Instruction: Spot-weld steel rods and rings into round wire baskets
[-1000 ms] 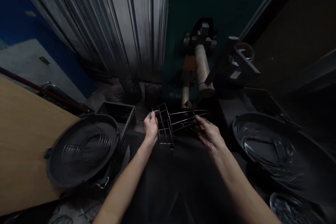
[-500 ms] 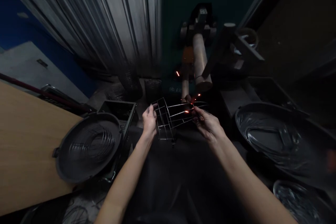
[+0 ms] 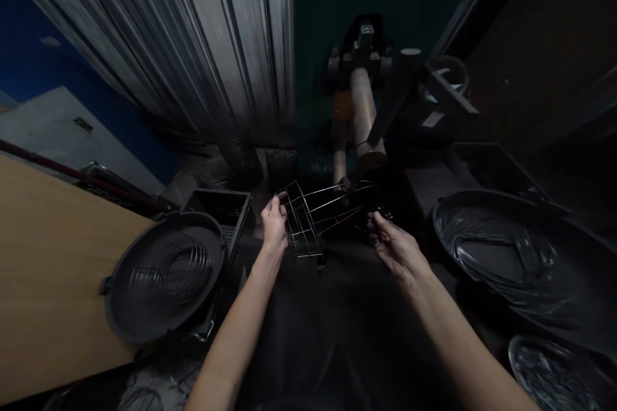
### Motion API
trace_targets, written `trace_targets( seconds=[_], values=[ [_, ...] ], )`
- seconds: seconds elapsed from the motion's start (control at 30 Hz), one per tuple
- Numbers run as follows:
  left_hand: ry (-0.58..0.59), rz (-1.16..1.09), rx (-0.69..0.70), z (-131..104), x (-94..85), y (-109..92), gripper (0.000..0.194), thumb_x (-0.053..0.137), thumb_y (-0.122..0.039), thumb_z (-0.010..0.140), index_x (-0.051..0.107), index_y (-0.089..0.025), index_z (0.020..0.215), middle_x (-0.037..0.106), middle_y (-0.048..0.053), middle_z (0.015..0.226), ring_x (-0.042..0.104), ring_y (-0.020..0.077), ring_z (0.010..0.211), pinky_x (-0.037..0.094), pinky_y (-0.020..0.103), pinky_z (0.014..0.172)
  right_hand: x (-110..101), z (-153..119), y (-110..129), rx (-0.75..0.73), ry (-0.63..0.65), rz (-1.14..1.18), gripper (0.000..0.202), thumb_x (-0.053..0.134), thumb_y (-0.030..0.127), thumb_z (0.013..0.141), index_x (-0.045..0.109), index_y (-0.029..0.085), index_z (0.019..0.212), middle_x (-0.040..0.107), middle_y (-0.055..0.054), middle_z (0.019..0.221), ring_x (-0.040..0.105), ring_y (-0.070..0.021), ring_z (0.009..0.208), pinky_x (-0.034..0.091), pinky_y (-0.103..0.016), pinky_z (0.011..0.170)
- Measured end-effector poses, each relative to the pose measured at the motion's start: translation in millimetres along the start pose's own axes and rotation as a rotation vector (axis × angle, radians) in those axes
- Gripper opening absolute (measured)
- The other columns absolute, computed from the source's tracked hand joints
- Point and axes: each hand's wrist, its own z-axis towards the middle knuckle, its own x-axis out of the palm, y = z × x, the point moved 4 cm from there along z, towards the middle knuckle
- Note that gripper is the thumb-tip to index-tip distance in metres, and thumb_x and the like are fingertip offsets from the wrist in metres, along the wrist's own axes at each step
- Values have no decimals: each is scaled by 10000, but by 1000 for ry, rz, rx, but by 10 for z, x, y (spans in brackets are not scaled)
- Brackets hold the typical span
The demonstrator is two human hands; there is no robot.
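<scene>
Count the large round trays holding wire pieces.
2. The left tray, holding curved wires, sits left of the left hand; the right tray, holding bent wire, sits right of the right hand. Others may hide in the dark.

A person's two bare forearms (image 3: 236, 327) extended from the near edge toward the centre, left hand (image 3: 274, 226) pinched closed, thumb (image 3: 276, 203) pointing far, right hand (image 3: 396, 248) apart on the right, its fingers (image 3: 378, 241) curled inward.
</scene>
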Motion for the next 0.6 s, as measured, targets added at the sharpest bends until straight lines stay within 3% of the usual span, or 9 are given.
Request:
trace_targets(
  seconds=[0.23,0.43,0.53,0.6],
  values=[
    [-16,21,52,31,8,-39,364,605,-412,768,661,-101,949,265,-103,456,224,28,383,131,172,407,-68,115,-11,13,9,-12,140,809,139,628,676,155,668,633,23,657,561,-40,531,428,-93,403],
    [-57,40,218,-49,26,-59,373,555,-446,807,650,-120,961,250,-99,472,209,35,388,137,180,403,-108,26,-32,42,53,-21,140,798,168,626,683,159,706,619,20,661,553,-48,531,406,-110,403],
    [-61,18,225,-135,-4,19,373,530,-462,825,640,-133,963,262,-93,494,223,38,402,145,178,409,-314,-130,-62,20,58,-113,183,794,216,610,687,176,752,626,11,692,561,-68,550,415,-134,421],
    [-68,-16,197,-195,-61,101,377,526,-477,828,635,-141,961,264,-91,501,225,40,407,144,180,412,-589,-219,-63,-36,30,-228,242,794,272,586,684,190,785,637,0,720,573,-95,572,434,-166,447]
  ],
)
